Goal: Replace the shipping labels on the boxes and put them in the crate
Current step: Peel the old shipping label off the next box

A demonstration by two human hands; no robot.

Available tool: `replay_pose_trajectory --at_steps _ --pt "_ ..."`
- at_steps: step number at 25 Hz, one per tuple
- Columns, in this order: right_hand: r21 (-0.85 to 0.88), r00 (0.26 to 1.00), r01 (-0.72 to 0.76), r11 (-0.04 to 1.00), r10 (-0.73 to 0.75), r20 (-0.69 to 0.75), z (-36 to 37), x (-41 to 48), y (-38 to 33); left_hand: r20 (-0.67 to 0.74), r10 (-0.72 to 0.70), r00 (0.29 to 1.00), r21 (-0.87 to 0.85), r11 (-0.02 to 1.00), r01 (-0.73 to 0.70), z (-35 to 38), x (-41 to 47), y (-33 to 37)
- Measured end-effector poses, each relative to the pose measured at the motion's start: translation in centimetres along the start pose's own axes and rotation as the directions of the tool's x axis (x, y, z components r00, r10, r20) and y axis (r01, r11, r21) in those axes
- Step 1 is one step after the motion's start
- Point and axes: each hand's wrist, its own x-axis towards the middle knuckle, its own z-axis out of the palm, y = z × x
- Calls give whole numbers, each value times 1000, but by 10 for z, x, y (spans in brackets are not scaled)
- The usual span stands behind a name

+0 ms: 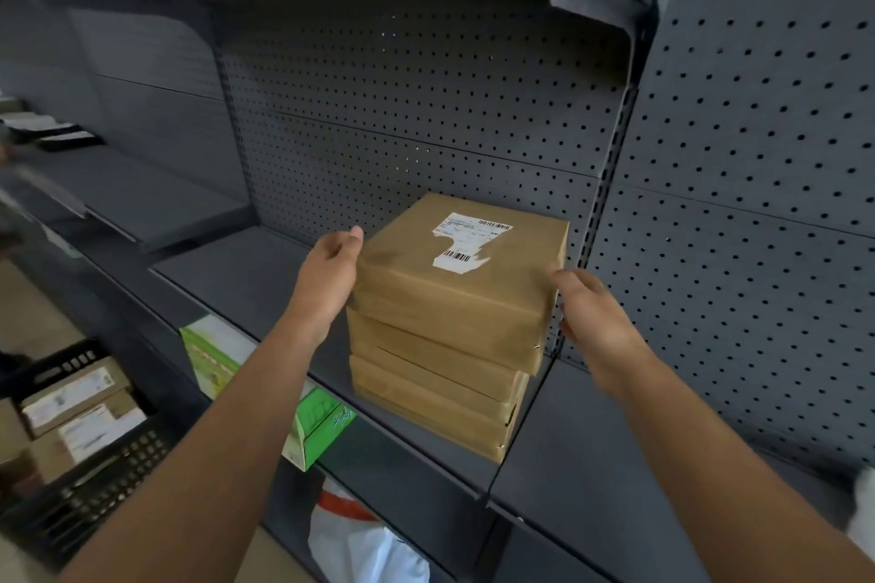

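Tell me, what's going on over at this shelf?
A person is reaching with both hands for the top box of a stack of brown boxes on a dark metal shelf. The left hand is against the box's left side, and the right hand touches its right edge. The shipping label on top is partly torn away. Down to the left, a black crate already holds a few labelled boxes.

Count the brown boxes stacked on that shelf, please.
4, piled on the shelf: the top box, torn label up, between left hand and right hand; three more under it. Blurred edges may hide another.
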Motion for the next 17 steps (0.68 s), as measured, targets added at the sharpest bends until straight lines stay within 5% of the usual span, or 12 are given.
replay_pose_trajectory --at_steps 6,17 --pt "108 999 -32 994 29 29 29 0 3 174 -127 977 -158 975 155 2 24 -20" --pt "138 989 17 990 4 -151 -22 -39 -1 237 34 971 -194 981 13 28 -14 13"
